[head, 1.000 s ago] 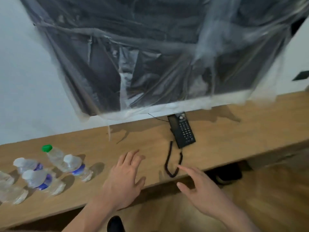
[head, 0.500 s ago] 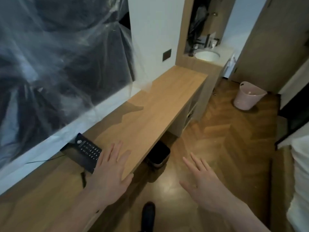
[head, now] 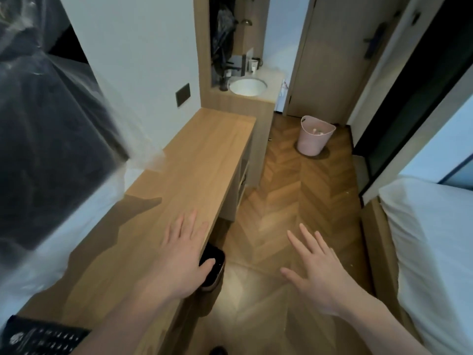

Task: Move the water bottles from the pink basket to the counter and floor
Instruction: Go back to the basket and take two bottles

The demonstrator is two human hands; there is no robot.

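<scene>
The pink basket (head: 313, 140) stands on the wooden floor far ahead, near a door, with something pale showing inside it. The long wooden counter (head: 199, 155) runs along the left wall. My left hand (head: 184, 254) hovers flat over the counter's near edge, fingers spread, holding nothing. My right hand (head: 316, 270) is out over the floor, fingers apart and empty. No water bottles are in view on the counter.
A black phone (head: 43, 338) lies on the counter at the bottom left. A dark bin (head: 212, 265) sits under the counter. A plastic-wrapped black screen (head: 48, 139) hangs on the left; a white bed (head: 432, 252) is right; a sink (head: 247, 87) lies beyond the counter.
My view has swung right, away from the bottles lying on the counter, toward the pink basket down the room. Both hands stay open and have moved along with me.
</scene>
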